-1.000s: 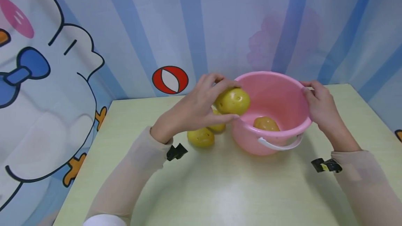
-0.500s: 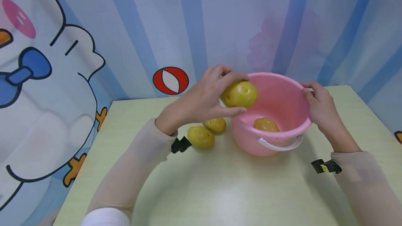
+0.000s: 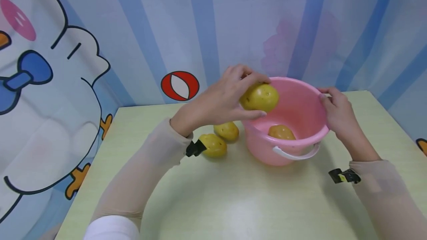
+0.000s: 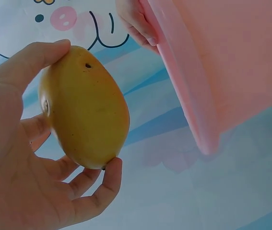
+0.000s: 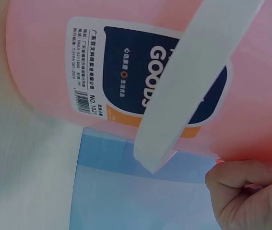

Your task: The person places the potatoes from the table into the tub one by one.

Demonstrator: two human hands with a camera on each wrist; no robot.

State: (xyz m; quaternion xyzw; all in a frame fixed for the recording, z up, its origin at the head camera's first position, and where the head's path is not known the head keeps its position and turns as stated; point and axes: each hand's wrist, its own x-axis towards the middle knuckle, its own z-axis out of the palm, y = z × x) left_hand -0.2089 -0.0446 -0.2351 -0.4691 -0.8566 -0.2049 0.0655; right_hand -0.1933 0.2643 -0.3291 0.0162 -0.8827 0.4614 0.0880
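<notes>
My left hand grips a yellow mango-like fruit between thumb and fingers, over the left rim of a pink bucket. In the left wrist view the fruit stands clear of the bucket, with thumb and fingertips of the hand around it. My right hand grips the bucket's right rim; the right wrist view shows this hand beside the bucket's labelled side. One fruit lies inside the bucket.
Two more yellow fruits, one nearer and one farther back, lie on the pale table left of the bucket. The bucket's white handle hangs down at its front. A patterned blue backdrop stands behind the table.
My left hand has moved right and slightly up with its fruit, from beside the bucket's rim to above it. The two table fruits are less covered. My right hand keeps its place on the rim.
</notes>
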